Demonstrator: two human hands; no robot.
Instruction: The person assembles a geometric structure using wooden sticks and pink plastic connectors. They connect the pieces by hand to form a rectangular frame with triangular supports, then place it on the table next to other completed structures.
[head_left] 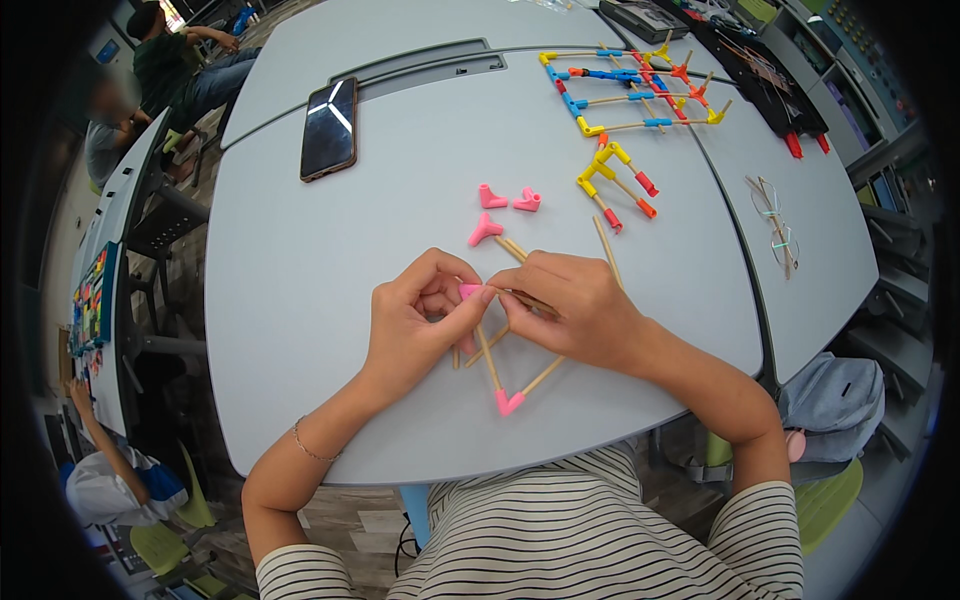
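In the head view, my hands are over the near part of the desk, and under and between them is a little frame of wooden sticks and pink joints. My left hand is curled in, thumb and fingertips pinched onto the upper joint, pretty much no gap. My right hand is pinched just as snugly on a thin stick, its left end right by that joint; my fingers cover the contact, so can't tell if it's seated. I'd guess the whole thing weighs next to nothing: sticks stiff but snappable if you bend them, joints smooth and maybe a bit springy, so the weak spot is probably a stick popping out of its socket. I'd hold the joint itself and take a stick close to its end, not mid-length. As for direction, the held stick runs roughly left to right, dipping a touch to the right. The left leg comes down toward me from under my left hand, leaning slightly right, into the lower joint, a V opening away from me. The right leg goes up and right from there, under my right hand.
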